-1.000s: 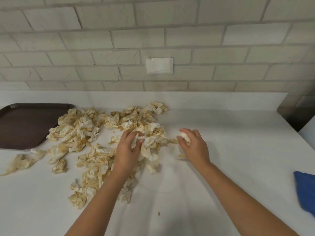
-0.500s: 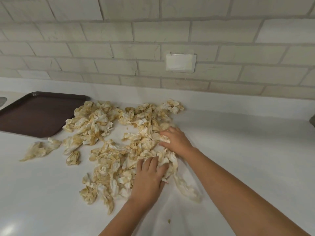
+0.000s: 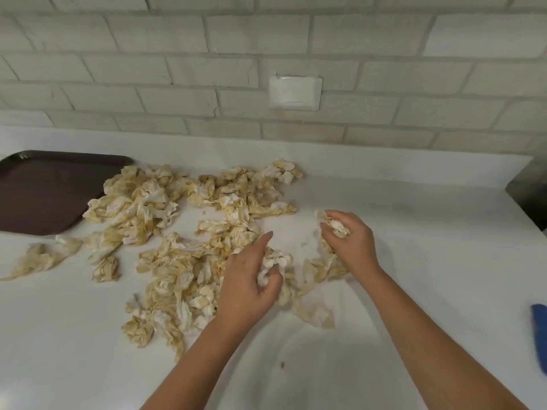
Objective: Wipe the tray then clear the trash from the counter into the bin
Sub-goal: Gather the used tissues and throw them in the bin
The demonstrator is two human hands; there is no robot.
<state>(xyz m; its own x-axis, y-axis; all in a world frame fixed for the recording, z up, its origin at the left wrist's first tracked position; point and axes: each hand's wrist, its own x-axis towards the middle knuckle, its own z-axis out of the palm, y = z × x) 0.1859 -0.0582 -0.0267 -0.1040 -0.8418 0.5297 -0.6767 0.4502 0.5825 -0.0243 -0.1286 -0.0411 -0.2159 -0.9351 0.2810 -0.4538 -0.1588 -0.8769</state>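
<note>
your left hand [image 3: 248, 287], nearest you, has its fingers curled round a white paper wad [image 3: 273, 263]; at 2 o'clock from it your right hand [image 3: 352, 244] pinches another wad. the trash pile [image 3: 177, 232] spreads on the bench [image 3: 414, 261] toward 10 o'clock, up to the brown tray [image 3: 44, 190].

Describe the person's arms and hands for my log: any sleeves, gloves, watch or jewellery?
The left hand and the right hand are both bare, with no gloves and no rings to be seen. Neither wrist carries a watch or bracelet. Both forearms are uncovered all the way to the bottom edge of the picture, so no sleeve shows. No markings or bandages are visible.
</note>
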